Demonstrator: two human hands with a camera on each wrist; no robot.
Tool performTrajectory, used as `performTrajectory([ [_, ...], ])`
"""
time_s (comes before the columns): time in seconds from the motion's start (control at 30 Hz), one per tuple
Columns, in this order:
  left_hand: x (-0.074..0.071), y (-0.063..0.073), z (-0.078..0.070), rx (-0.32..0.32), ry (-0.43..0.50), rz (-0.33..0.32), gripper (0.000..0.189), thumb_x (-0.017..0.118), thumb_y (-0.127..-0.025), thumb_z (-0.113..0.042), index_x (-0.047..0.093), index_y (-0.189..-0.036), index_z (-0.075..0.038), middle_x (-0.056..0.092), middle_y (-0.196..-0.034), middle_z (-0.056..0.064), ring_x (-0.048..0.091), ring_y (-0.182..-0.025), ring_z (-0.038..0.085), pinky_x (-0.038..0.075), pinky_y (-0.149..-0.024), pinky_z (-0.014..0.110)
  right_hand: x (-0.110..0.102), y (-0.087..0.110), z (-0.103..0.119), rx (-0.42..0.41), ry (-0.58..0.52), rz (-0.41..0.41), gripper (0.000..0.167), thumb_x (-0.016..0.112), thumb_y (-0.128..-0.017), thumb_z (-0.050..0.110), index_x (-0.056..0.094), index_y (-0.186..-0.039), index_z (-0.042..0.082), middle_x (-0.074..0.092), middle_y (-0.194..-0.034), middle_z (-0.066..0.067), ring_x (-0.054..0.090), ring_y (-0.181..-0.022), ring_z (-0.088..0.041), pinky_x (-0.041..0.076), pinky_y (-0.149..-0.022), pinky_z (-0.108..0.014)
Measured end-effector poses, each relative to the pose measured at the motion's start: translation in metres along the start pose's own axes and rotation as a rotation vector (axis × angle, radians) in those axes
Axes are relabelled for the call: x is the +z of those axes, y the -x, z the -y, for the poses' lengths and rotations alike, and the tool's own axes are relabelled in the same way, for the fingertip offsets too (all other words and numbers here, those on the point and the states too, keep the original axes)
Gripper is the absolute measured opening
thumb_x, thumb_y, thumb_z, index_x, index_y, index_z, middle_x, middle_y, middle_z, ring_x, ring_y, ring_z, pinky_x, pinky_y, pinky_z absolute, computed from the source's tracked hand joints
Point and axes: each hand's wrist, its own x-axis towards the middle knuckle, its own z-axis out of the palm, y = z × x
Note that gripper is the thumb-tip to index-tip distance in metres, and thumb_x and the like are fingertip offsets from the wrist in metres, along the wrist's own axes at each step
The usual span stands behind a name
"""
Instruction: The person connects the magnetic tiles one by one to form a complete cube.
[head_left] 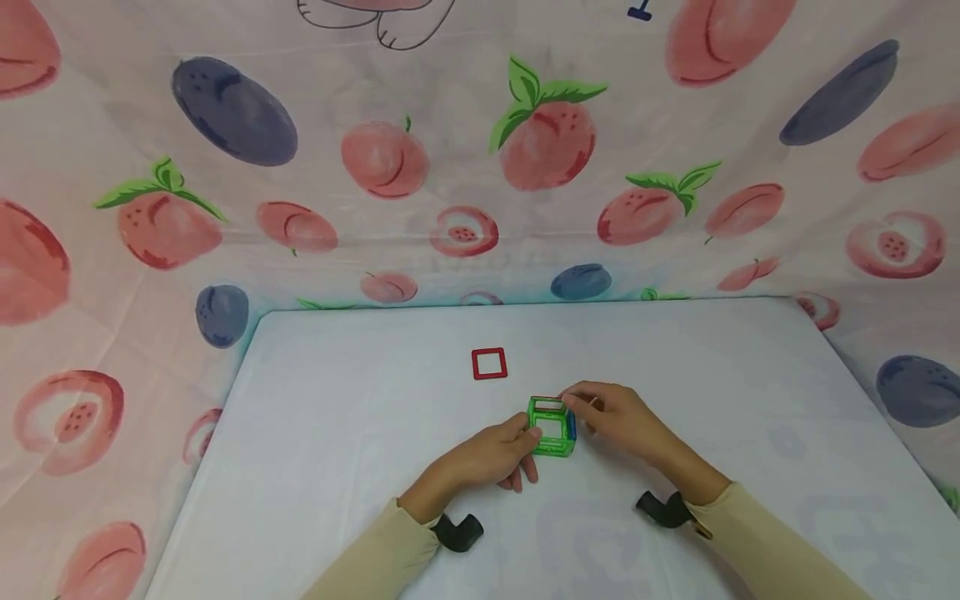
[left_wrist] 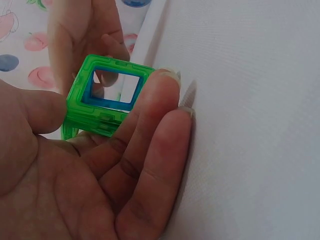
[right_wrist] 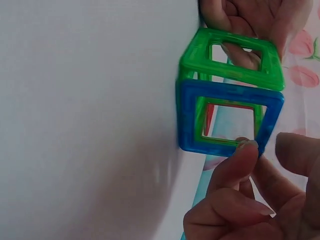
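Note:
A small box of magnetic tiles (head_left: 553, 447) is between my two hands, made of green, blue and red square frames. My left hand (head_left: 491, 454) grips its left side, with the thumb on a green tile (left_wrist: 77, 112) and the other fingers reaching around and below. At the far right corner, my right hand (head_left: 611, 417) has thumb and index finger against the box edge. A blue tile (right_wrist: 227, 92) forms the side facing the right wrist, and an index fingertip (right_wrist: 245, 152) rests at its edge. Part of a red tile (right_wrist: 209, 120) shows through the blue frame.
A loose red square tile (head_left: 476, 365) lies flat on the white table cover (head_left: 337, 400), beyond the box. Behind and beside the table hangs a fruit-print cloth (head_left: 300, 275). Black wrist mounts (head_left: 459, 533) stick out at both cuffs.

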Motion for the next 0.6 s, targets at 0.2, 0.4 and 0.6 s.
performTrajectory([
  [0.2,0.000,-0.001,0.002,0.003,-0.005,-0.001,0.028,0.040,-0.111,-0.038,0.052,-0.117,-0.014,0.072,-0.086,0.009,0.063,-0.063,0.022,0.051,-0.061,0.029,0.001,-0.003,-0.004,0.036,-0.005,-0.017,0.027,0.063,-0.103,0.034,0.074,-0.115,0.013,0.069,-0.089,-0.002,0.061,-0.079,-0.020,0.053,-0.067,-0.030],
  [0.4,0.000,-0.002,0.001,0.003,0.018,-0.007,0.030,0.038,-0.112,-0.038,0.052,-0.120,-0.014,0.072,-0.085,0.011,0.063,-0.062,0.023,0.051,-0.060,0.029,-0.002,-0.004,-0.008,0.036,-0.044,0.007,0.027,0.063,-0.102,0.035,0.075,-0.113,0.013,0.068,-0.088,-0.004,0.060,-0.081,-0.020,0.053,-0.067,-0.030],
  [0.6,0.001,-0.003,0.004,-0.001,0.020,-0.025,0.031,0.039,-0.112,-0.038,0.056,-0.122,-0.015,0.072,-0.083,0.010,0.063,-0.060,0.022,0.052,-0.059,0.029,-0.002,-0.006,-0.010,0.023,-0.085,0.067,0.029,0.061,-0.103,0.035,0.072,-0.116,0.011,0.067,-0.091,-0.005,0.059,-0.083,-0.020,0.053,-0.069,-0.033],
])
